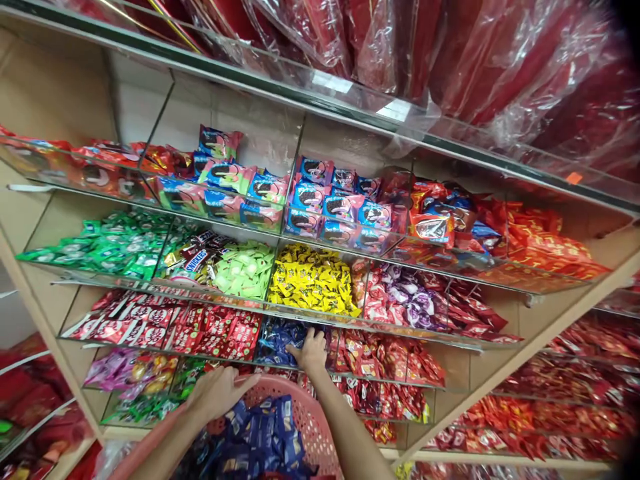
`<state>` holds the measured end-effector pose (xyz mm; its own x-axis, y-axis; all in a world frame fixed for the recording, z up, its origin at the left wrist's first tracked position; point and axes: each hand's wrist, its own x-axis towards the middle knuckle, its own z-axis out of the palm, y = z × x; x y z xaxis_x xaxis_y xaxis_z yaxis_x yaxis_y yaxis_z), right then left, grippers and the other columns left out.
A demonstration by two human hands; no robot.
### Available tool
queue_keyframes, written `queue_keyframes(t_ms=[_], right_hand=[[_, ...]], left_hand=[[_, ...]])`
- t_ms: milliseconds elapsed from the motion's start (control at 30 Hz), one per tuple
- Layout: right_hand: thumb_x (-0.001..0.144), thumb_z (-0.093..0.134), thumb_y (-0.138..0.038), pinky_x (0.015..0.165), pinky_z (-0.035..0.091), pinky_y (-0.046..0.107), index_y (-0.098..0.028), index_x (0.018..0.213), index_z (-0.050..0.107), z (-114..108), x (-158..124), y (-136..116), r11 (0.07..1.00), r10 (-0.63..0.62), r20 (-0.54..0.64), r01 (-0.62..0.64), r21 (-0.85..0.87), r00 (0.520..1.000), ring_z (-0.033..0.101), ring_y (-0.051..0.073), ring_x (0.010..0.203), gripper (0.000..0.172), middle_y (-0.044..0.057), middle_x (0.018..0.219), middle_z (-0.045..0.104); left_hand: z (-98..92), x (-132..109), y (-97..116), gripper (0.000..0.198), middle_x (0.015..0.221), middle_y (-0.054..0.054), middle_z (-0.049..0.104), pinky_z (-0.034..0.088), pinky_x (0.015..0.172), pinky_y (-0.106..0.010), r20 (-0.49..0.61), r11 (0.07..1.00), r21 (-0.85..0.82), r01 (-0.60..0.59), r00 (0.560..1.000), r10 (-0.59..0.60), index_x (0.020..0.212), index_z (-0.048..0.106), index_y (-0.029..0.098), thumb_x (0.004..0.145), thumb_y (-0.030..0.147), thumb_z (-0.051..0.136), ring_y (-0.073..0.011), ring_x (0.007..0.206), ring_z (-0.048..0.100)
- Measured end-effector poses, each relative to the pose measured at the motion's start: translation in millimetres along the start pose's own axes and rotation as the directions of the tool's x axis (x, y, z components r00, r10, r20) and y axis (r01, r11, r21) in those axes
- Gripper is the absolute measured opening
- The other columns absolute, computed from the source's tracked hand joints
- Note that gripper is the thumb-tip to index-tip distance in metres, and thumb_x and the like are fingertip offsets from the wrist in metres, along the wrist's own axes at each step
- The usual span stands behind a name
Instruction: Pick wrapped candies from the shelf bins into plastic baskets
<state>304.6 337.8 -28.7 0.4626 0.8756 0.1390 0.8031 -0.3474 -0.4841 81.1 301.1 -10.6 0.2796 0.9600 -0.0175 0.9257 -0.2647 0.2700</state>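
My left hand [216,393] is closed over the rim of a pink perforated plastic basket [320,427], its thumb lying along the edge. Many dark blue wrapped candies [265,433] lie inside the basket. My right hand [313,352] reaches past the basket to a shelf compartment of dark blue wrapped candies [283,340]. Its thumb is spread away from the fingers, with no candy visible in it; the fingertips are partly hidden. The hand is at the right side of that compartment.
Tiered shelves with clear dividers hold green packets [100,247], yellow candies [313,280], red packets [215,331], purple candies [420,300] and blue-pink cookie packs [305,193]. A glass shelf edge [350,107] crosses above, bearing red items in clear plastic. More red packets [565,373] fill shelves at right.
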Motion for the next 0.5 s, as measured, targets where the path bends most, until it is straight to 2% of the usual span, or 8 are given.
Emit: queue_keyframes(t_ms=[133,267,400,500], right_hand=[[0.061,0.067,-0.028,0.078,0.042,0.040,-0.015,0.107,0.048,5.1,-0.9,3.8,0.993,-0.098,-0.024,0.099,0.064,0.995,0.049,0.030,0.099,0.052,0.016,0.111,0.042],[0.058,0.062,-0.015,0.081,0.041,0.033,-0.016,0.094,0.054,8.0,-2.5,9.7,0.949,-0.113,-0.073,0.130,0.288,0.991,0.051,0.023,0.089,0.037,0.010,0.102,0.043],[0.058,0.062,-0.015,0.081,0.041,0.030,-0.014,0.087,0.056,2.1,-3.4,16.6,0.901,-0.077,-0.103,0.113,0.418,0.992,0.052,0.020,0.084,0.030,0.009,0.095,0.047],[0.058,0.064,-0.023,0.077,0.042,0.030,-0.014,0.085,0.057,-8.8,-1.5,20.5,0.862,-0.037,-0.122,0.094,0.498,0.992,0.053,0.019,0.081,0.029,0.008,0.089,0.052]], left_hand=[[-3.8,-2.9,-4.8,0.066,0.077,-0.013,0.067,0.042,0.069,-0.037,-0.003,1.000,-0.004,0.011,1.000,-0.011,0.069,0.063,0.018,0.072,0.070,0.021,-0.0308,0.080,0.062],[-7.3,-7.0,-9.5,0.068,0.077,-0.014,0.067,0.042,0.069,-0.037,-0.009,1.000,0.019,0.010,1.000,-0.010,0.070,0.064,0.018,0.073,0.069,0.020,-0.0308,0.080,0.062],[-12.3,-12.0,-9.0,0.073,0.074,-0.014,0.068,0.043,0.065,-0.037,0.000,1.000,0.009,0.030,1.000,-0.030,0.070,0.063,0.018,0.071,0.074,0.016,-0.0322,0.077,0.062],[-14.9,-14.5,-5.0,0.079,0.076,-0.016,0.068,0.043,0.066,-0.038,-0.001,0.999,0.010,0.039,0.999,-0.039,0.073,0.064,0.016,0.069,0.077,0.014,-0.0332,0.078,0.062]])
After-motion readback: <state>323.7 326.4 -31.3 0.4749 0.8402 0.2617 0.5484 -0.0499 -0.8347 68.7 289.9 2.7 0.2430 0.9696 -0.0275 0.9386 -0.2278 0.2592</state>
